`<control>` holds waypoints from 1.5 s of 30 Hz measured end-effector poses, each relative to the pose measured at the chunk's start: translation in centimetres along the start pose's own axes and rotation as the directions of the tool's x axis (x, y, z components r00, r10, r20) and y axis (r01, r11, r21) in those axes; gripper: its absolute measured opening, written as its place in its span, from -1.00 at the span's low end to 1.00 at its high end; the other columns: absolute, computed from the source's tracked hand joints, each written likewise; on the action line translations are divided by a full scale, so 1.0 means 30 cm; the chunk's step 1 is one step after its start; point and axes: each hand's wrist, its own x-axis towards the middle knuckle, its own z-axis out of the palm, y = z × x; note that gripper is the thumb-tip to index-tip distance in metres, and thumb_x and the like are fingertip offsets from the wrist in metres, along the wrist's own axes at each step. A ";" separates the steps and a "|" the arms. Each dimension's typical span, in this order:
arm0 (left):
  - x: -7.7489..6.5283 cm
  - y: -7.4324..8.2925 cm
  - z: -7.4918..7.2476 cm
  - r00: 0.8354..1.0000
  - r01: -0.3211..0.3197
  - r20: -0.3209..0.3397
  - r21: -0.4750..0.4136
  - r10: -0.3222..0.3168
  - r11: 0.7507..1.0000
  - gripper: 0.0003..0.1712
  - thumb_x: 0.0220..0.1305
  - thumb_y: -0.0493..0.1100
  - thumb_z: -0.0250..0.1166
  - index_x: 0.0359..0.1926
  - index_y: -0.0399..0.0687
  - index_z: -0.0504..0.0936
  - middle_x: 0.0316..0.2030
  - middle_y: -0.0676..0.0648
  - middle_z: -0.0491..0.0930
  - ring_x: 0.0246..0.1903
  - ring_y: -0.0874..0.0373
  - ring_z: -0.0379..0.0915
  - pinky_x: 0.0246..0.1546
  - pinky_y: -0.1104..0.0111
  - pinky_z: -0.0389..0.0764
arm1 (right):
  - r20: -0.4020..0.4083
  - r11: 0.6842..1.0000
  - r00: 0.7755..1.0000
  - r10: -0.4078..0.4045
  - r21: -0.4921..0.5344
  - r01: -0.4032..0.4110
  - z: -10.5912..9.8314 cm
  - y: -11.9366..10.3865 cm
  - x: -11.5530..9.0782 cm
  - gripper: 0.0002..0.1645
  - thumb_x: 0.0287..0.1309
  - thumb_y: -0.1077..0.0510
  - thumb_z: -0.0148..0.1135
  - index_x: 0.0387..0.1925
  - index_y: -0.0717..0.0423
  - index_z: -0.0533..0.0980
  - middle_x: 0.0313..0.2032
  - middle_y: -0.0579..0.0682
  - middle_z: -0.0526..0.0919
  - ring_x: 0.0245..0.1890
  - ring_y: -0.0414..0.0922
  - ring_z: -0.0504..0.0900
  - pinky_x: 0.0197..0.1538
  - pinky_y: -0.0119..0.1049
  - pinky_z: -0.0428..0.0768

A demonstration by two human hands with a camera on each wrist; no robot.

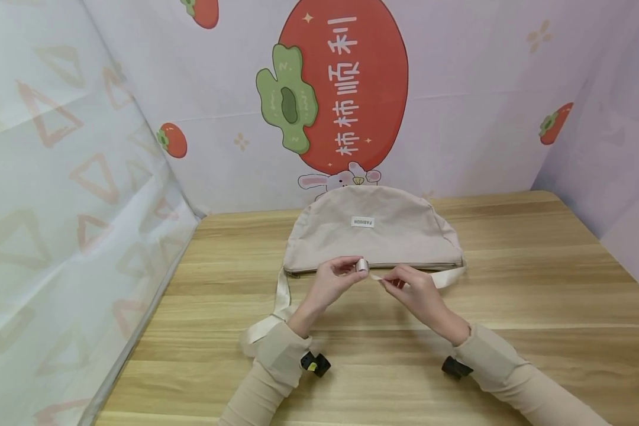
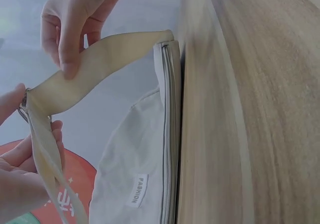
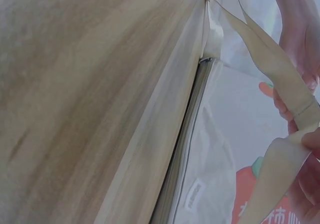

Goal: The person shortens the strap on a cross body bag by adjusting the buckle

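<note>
A pale beige bag (image 1: 389,239) with a zipper along its near edge lies on the table. Its strap (image 2: 100,66) is raised between both hands. My left hand (image 1: 330,284) pinches the strap at a metal buckle (image 2: 23,103), thumb on one side and fingers on the other. To the right of it, my right hand (image 1: 418,296) pinches the strap between thumb and fingers, apart from the buckle. One end of the strap joins the bag's right corner. In the right wrist view the right hand (image 3: 307,189) is partly cut off.
The wooden table (image 1: 538,284) extends around the bag. More strap (image 1: 282,293) trails from the bag's left corner past my left forearm. Behind stands a printed cloth backdrop (image 1: 468,130), and a patterned curtain (image 1: 48,195) borders the left side.
</note>
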 end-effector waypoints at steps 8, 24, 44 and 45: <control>-0.005 -0.008 0.016 0.998 -0.009 0.064 0.016 0.008 1.000 -0.52 0.02 -0.19 0.32 0.01 -0.22 0.49 -0.20 -0.13 0.56 -0.27 0.21 0.45 -0.20 0.39 0.48 | -0.027 1.000 1.000 -0.017 -0.002 0.017 0.007 -0.005 0.009 -0.86 -0.14 0.39 0.30 -0.58 0.16 0.51 -0.60 -0.11 0.52 -0.62 -0.28 0.45 -0.54 -0.56 0.43; 0.007 -0.010 0.018 0.981 0.042 0.186 0.071 -0.054 0.997 -0.55 0.01 -0.20 0.32 -0.01 -0.19 0.53 -0.29 -0.09 0.58 -0.37 0.25 0.47 -0.25 0.42 0.49 | -0.043 0.998 0.999 0.019 0.056 -0.017 0.016 -0.028 0.016 -0.63 -0.45 0.59 0.34 -0.57 0.15 0.51 -0.59 -0.07 0.56 -0.60 -0.21 0.51 -0.50 -0.52 0.49; -0.028 0.047 0.020 0.984 0.018 0.175 0.033 -0.024 0.999 -0.62 0.02 -0.32 0.29 -0.08 -0.37 0.52 -0.37 -0.10 0.57 -0.42 0.28 0.43 -0.30 0.46 0.48 | -0.015 0.999 1.000 -0.017 0.029 0.017 -0.003 0.009 -0.017 -0.66 -0.43 0.58 0.30 -0.57 0.16 0.52 -0.57 -0.05 0.54 -0.56 -0.20 0.50 -0.43 -0.56 0.48; -0.033 0.060 0.022 0.983 0.018 0.180 0.032 -0.023 0.999 -0.62 0.02 -0.33 0.28 -0.09 -0.38 0.52 -0.37 -0.11 0.57 -0.42 0.28 0.43 -0.30 0.47 0.48 | -0.020 0.999 1.000 -0.018 0.037 0.019 0.002 0.005 -0.013 -0.66 -0.43 0.58 0.30 -0.57 0.16 0.51 -0.57 -0.05 0.54 -0.57 -0.20 0.49 -0.44 -0.55 0.48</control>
